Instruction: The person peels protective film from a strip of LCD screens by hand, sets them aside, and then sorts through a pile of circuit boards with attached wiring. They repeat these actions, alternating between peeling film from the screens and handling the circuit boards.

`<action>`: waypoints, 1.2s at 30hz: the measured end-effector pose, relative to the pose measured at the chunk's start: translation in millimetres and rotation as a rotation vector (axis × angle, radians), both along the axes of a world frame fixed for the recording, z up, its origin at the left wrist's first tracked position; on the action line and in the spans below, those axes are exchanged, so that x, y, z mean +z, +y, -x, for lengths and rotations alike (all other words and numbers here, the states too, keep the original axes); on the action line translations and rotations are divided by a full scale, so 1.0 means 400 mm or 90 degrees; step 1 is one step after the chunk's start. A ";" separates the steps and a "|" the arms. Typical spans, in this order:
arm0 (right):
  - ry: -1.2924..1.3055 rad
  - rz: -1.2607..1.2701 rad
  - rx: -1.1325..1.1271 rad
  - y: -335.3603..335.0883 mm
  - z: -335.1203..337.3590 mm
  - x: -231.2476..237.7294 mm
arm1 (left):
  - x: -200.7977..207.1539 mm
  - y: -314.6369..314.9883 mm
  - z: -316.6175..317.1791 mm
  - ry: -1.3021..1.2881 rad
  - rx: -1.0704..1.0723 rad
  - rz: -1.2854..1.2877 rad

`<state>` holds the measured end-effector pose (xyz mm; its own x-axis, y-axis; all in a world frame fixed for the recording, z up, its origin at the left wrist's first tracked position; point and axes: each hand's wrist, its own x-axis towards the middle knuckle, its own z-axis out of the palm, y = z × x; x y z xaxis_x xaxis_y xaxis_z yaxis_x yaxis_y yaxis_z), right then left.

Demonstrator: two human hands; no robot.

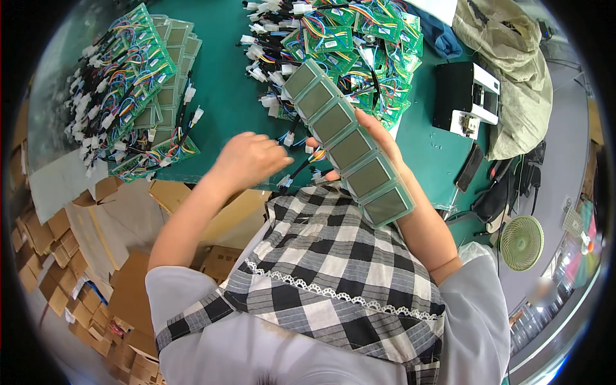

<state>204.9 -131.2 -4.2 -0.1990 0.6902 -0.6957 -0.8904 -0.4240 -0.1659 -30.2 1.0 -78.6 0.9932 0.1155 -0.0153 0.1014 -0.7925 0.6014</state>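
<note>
A long green circuit board panel with a row of grey display screens slants across the front of the table. My right hand grips it, thumb along its right edge and fingertips showing at its left side. Wires with white connectors stick out from its left side. My left hand is curled closed at the table's near edge, just left of those wires and apart from the panel. Its palm side is turned away, so whatever it may hold is hidden.
Wired circuit boards are heaped at the left, and another heap of boards lies at the back middle. A black-and-white device, a phone and a green fan are at the right. Cardboard boxes crowd the lower left.
</note>
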 end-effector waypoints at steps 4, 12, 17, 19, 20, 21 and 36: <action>0.053 0.067 -0.031 0.013 0.024 0.009 | 0.175 -0.087 -0.148 -0.316 -0.043 0.199; -0.086 0.056 -0.006 0.008 0.040 0.011 | 0.166 -0.102 -0.204 -0.269 -0.125 0.198; -0.083 0.043 -0.005 0.010 0.039 -0.001 | 0.162 -0.095 -0.195 -0.240 -0.107 0.218; -0.076 0.055 -0.005 0.016 0.036 0.006 | 0.169 -0.090 -0.190 -0.217 -0.086 0.181; -0.052 0.064 0.010 0.018 0.031 0.007 | 0.172 -0.090 -0.181 -0.216 -0.086 0.182; -0.027 0.073 0.026 0.017 0.025 0.006 | 0.177 -0.090 -0.167 -0.232 -0.061 0.105; -0.001 -0.013 0.004 0.012 0.006 -0.016 | 0.050 -0.032 0.005 -0.075 0.209 0.190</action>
